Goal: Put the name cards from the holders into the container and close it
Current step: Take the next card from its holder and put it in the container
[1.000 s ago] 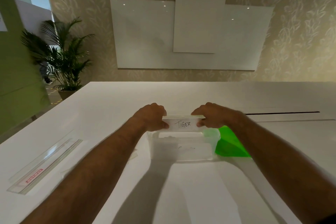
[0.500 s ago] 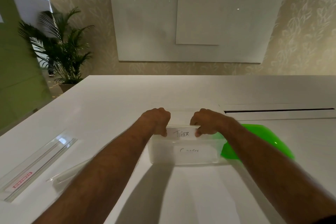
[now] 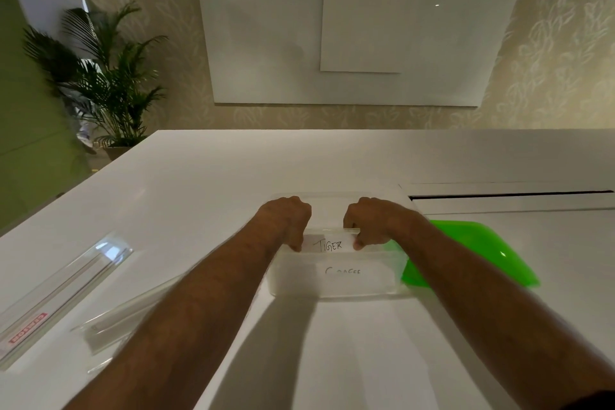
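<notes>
A clear plastic container stands on the white table. Both hands hold a clear name card holder over its open top, with a white card marked TIGER in it. My left hand grips the holder's left end and my right hand its right end. The card's lower edge dips inside the container. Another card with handwriting shows through the front wall. The green lid lies on the table right of the container.
Two clear holders lie at the left: a long one with a red label and another nearer my left forearm. A dark slot runs across the table at the right. A potted palm stands beyond the table's far left corner.
Both hands have lowered the holder with the TIGER card towards the container, so the card now reaches inside its top. The view has tilted, showing more of the green lid.
</notes>
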`<state>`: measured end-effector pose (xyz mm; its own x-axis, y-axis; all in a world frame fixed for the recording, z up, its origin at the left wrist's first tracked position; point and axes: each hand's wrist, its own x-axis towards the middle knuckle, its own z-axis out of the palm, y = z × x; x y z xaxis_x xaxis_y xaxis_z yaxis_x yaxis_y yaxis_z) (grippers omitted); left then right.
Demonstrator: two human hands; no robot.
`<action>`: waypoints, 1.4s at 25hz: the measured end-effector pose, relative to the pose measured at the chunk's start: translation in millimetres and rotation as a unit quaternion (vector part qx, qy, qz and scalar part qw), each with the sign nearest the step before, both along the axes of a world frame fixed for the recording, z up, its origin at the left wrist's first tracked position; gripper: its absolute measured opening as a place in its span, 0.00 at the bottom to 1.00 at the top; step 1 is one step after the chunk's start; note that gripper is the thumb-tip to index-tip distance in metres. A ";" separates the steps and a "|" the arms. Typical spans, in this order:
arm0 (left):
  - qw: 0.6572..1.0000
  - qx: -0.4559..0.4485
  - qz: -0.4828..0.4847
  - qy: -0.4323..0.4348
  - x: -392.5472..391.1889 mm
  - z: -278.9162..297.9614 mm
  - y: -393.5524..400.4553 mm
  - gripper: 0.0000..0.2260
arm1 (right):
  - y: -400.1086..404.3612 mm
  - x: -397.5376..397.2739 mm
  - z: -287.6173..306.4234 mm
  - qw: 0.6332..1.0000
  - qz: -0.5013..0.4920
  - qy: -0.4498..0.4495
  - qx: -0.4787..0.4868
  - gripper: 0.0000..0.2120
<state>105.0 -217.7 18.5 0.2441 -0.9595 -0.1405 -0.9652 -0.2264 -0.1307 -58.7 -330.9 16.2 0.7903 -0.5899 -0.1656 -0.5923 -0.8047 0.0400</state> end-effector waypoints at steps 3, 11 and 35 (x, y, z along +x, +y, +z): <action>1.000 -0.012 -0.003 -0.010 -1.3 -1.2 2.7 0.23 | 1.3 0.1 -0.5 1.000 0.003 0.004 -0.005 0.26; 0.994 -0.104 0.000 0.016 -11.5 11.3 16.9 0.23 | 15.8 -11.5 22.1 0.991 0.006 -0.128 -0.034 0.24; 0.924 -0.376 0.048 -0.056 -47.3 -4.2 104.3 0.46 | 99.5 -46.6 -0.9 0.904 -0.066 -0.339 -0.251 0.44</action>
